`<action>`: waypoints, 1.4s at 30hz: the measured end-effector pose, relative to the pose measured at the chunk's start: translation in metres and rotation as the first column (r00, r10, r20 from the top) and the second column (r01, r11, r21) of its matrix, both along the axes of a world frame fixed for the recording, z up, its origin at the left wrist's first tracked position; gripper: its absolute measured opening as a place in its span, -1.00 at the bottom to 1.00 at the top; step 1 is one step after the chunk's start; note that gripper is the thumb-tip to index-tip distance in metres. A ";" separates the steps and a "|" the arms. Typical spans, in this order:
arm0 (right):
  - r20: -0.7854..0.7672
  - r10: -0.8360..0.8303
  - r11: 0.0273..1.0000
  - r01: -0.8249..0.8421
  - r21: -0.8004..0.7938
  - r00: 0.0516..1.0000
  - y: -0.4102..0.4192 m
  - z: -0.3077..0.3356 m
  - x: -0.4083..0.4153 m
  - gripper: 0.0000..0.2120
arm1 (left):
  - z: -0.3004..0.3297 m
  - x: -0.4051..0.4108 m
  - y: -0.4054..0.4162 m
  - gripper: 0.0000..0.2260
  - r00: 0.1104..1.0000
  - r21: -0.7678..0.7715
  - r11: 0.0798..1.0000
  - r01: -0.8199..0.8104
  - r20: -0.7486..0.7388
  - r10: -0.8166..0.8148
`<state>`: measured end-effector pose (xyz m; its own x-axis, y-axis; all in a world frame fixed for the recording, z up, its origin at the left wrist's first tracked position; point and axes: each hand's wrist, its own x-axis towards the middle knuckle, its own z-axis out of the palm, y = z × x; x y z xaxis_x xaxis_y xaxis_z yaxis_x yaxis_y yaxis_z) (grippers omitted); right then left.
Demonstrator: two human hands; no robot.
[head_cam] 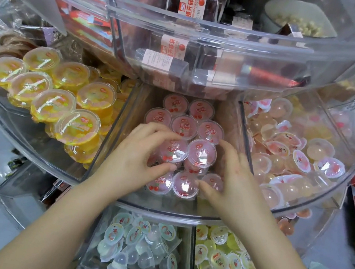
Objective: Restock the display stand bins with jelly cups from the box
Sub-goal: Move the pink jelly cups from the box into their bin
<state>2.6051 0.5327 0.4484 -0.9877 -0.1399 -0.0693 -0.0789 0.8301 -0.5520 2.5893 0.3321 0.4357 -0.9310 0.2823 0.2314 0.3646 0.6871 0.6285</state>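
Left hand [139,151]: fingers curled round a pink jelly cup [173,150].
Right hand [227,179]: fingers spread, apparently touching neighbouring cups, grip unclear.
Cups: in middle bin [126,112].
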 end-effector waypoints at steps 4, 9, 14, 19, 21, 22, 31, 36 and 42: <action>-0.201 0.101 0.994 -0.108 -0.022 0.974 -0.001 0.026 0.016 -0.45 | 0.014 0.033 -0.010 -0.73 0.994 0.228 0.967 -0.109 -0.003 0.113; 0.011 0.407 0.783 -0.343 -0.519 0.913 -0.040 0.035 0.039 -0.75 | 0.009 0.106 -0.030 -0.83 0.888 0.498 0.749 -0.437 0.107 0.447; 0.233 0.731 0.604 -0.447 -0.660 0.642 -0.105 -0.020 0.083 -0.83 | -0.038 0.211 -0.048 -0.82 0.601 0.500 0.401 -0.768 0.345 0.721; 0.500 0.761 0.648 -0.459 -0.607 0.412 -0.161 -0.124 0.147 -0.82 | -0.137 0.320 -0.059 -0.77 0.290 0.428 0.000 -0.904 0.611 0.737; 0.595 0.739 0.660 -0.517 -0.544 0.317 -0.174 -0.176 0.177 -0.86 | -0.189 0.356 -0.064 -0.77 0.162 0.340 -0.119 -0.933 0.691 0.704; 0.645 0.717 0.662 -0.547 -0.513 0.264 -0.180 -0.204 0.191 -0.86 | -0.218 0.372 -0.067 -0.76 0.107 0.301 -0.170 -0.938 0.720 0.685; 0.840 0.462 0.713 -0.683 -0.162 0.283 -0.237 -0.490 0.264 -0.80 | -0.502 0.457 -0.080 -0.88 -0.280 -0.121 -0.369 -0.922 0.867 0.413; 0.812 0.490 0.547 -0.837 -0.004 0.317 -0.258 -0.649 0.260 -0.80 | -0.644 0.433 -0.103 -0.79 -0.250 -0.129 -0.391 -0.911 0.928 0.276; 0.805 0.563 0.163 -0.980 0.115 0.188 -0.279 -0.771 0.255 -0.50 | -0.758 0.410 -0.110 -0.56 -0.363 -0.363 -0.043 -0.931 0.908 0.210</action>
